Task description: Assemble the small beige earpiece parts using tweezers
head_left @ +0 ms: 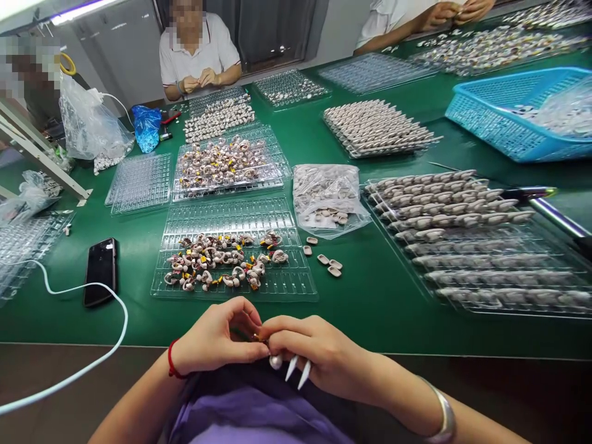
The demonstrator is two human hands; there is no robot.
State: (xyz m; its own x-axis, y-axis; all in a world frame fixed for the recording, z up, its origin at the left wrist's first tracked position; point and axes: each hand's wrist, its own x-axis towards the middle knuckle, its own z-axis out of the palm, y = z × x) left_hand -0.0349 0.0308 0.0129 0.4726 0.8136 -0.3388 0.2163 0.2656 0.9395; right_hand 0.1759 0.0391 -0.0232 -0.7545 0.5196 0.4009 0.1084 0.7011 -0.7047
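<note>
My left hand [217,339] and my right hand [314,354] meet at the near edge of the green table [370,296], fingers pinched together on a small part [257,337] with a bit of yellow and brown. A small white shell piece [276,362] hangs under my fingers. My right hand also grips white tweezers [298,370], tips pointing down. Just beyond my hands lies a clear plastic tray [277,283] with a loose heap of small beige earpiece parts [222,262] with yellow and red bits.
A black phone [100,271] with a white cable [83,364] lies at left. Clear trays of parts [462,228], a bag of shells [326,194], several loose shells [326,259] and a blue basket [513,111] cover the table. Two other people sit at the far side.
</note>
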